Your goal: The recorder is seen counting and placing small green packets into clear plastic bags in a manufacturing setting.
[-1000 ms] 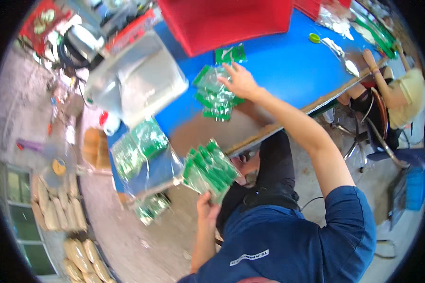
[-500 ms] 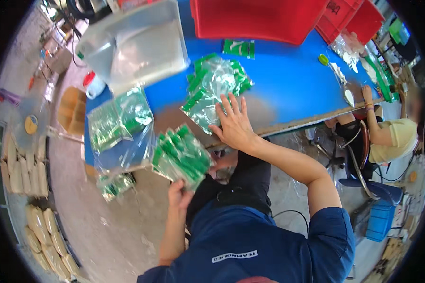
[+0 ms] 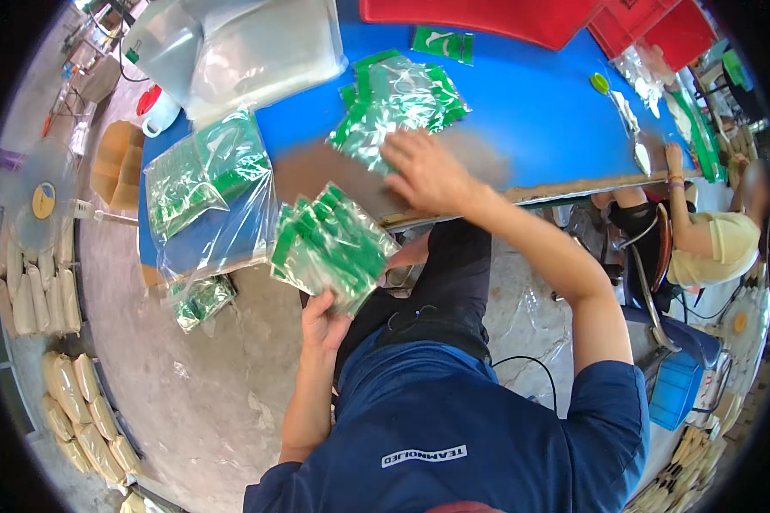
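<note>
Green-and-clear sachets: one fanned stack point(image 3: 332, 248) gripped in my left hand point(image 3: 323, 323); my right hand point(image 3: 426, 171) lies flat on one loose pile point(image 3: 393, 104).

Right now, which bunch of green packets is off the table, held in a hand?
The fanned stack in the left hand, below the table edge; the right hand rests on the tabletop pile.

I see a pile of packets point(image 3: 395, 103) on the table point(image 3: 539, 111). A big bag point(image 3: 205, 192) lies left of it. Trays point(image 3: 488, 17) sit behind.
</note>
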A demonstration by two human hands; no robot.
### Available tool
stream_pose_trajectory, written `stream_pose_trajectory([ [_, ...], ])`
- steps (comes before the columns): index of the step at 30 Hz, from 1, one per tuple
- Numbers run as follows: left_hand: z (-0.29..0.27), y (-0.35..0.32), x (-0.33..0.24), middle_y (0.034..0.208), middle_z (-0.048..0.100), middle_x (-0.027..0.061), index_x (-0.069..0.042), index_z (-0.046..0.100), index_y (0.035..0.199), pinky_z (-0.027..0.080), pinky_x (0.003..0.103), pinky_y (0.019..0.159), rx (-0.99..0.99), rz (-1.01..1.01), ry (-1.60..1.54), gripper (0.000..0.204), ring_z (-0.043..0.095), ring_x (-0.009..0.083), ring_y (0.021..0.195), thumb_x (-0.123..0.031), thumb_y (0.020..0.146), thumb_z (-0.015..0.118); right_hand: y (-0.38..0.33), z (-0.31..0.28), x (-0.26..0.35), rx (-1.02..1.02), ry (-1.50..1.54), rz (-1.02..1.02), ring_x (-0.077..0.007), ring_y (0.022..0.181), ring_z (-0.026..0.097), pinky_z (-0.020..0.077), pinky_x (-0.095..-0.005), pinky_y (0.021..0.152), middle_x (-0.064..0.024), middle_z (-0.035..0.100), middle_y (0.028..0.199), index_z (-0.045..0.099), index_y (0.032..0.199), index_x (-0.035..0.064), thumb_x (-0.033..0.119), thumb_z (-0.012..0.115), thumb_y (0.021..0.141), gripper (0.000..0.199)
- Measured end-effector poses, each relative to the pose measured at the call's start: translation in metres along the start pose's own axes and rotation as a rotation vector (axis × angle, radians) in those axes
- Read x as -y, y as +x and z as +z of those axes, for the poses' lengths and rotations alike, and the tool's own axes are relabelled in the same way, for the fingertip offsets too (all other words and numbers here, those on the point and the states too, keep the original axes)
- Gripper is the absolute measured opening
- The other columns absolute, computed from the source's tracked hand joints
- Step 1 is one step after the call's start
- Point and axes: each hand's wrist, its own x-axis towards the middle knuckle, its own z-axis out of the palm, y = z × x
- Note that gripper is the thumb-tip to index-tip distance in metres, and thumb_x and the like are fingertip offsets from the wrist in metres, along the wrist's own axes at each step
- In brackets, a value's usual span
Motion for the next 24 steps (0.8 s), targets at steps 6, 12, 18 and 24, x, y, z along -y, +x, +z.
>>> stream_pose_trajectory([
  [6, 0.010, 0.007, 0.001, 0.139, 0.055, 0.0154, 0.000, 0.043, 0.142, 0.033, 0.056, 0.115, 0.011, 0.031, 0.022, 0.068, 0.050, 0.0341, 0.131, -0.009, 0.082, 0.074, 0.007, -0.016, 0.041, 0.292, 0.500, -0.149, -0.0375, 0.111, 0.058, 0.0469, -0.0430, 0.097, -0.0201, 0.060, 0.121, 0.057, 0.125, -0.0020, 0.018, 0.066, 0.088, 0.043],
  [12, 0.021, 0.011, 0.004, 0.143, 0.052, 0.0173, 0.001, 0.043, 0.142, 0.024, 0.064, 0.119, 0.029, 0.055, 0.024, 0.067, 0.045, 0.0381, 0.136, -0.009, 0.083, 0.072, 0.060, 0.012, -0.101, -0.330, 0.162, 0.119, -0.0410, 0.120, 0.056, 0.0455, -0.0488, 0.102, -0.0211, 0.059, 0.131, 0.057, 0.128, 0.0028, 0.026, 0.055, 0.096, 0.039],
  [18, -0.012, -0.002, -0.006, 0.137, 0.058, 0.0149, -0.001, 0.050, 0.138, 0.033, 0.055, 0.116, 0.043, 0.035, 0.067, 0.067, 0.051, 0.0362, 0.130, -0.014, 0.078, 0.076, 0.018, -0.011, -0.033, 0.005, -0.040, -0.120, -0.0365, 0.138, 0.041, 0.0281, -0.0546, 0.116, -0.0197, 0.048, 0.146, 0.055, 0.132, 0.0035, 0.037, 0.053, 0.098, 0.048],
  [24, 0.006, -0.009, -0.002, 0.134, 0.060, 0.0123, -0.002, 0.050, 0.137, 0.037, 0.049, 0.114, 0.098, -0.053, -0.042, 0.066, 0.053, 0.0309, 0.128, -0.008, 0.077, 0.077, -0.009, -0.019, 0.039, 0.039, 0.191, -0.268, -0.0362, 0.127, 0.047, 0.0335, -0.0515, 0.113, -0.0195, 0.055, 0.115, 0.061, 0.120, -0.0002, 0.025, 0.063, 0.089, 0.040],
])
